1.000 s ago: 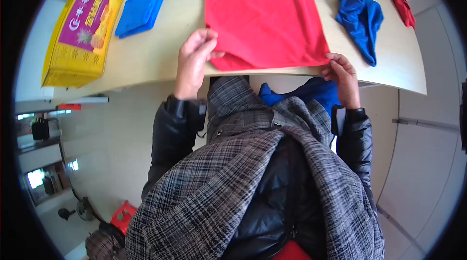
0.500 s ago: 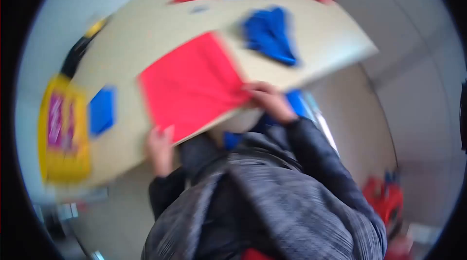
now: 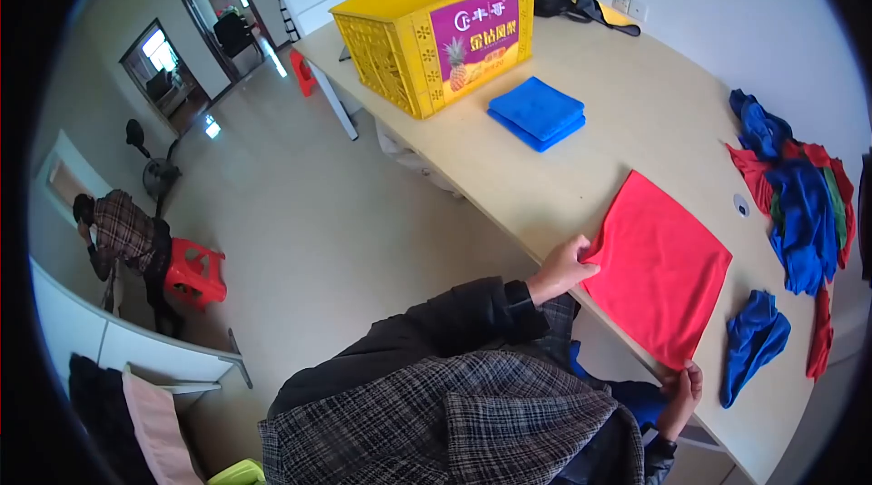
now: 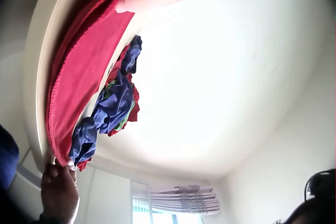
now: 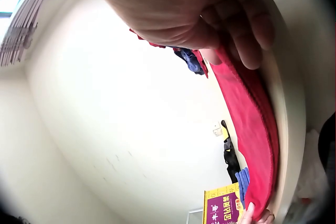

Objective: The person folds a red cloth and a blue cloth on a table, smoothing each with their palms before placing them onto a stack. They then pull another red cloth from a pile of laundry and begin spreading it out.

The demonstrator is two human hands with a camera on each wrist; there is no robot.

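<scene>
A red cloth (image 3: pixel 661 269) lies spread near the table's front edge, with light creases across it. My left hand (image 3: pixel 565 269) pinches its near left corner between thumb and fingers. At the near right corner, my right hand (image 3: pixel 683 391) pinches the cloth's edge. In the left wrist view the cloth's near edge (image 4: pixel 52 92) is lifted slightly between both hands. The right wrist view shows the thumb and fingers (image 5: pixel 247 29) of the right hand at the cloth's corner.
Folded blue cloths (image 3: pixel 538 111) are stacked beyond the red cloth, beside a yellow crate (image 3: pixel 391 54). A crumpled blue cloth (image 3: pixel 756 340) lies to the right, near a heap of blue, red and green cloths (image 3: pixel 804 212). A black bag (image 3: pixel 568 4) lies against the wall. Another person (image 3: pixel 132 235) sits on a red stool (image 3: pixel 195 274).
The head view has swung toward the left, bringing the crate, floor and seated person into view. Both hands still hold the red cloth's near corners.
</scene>
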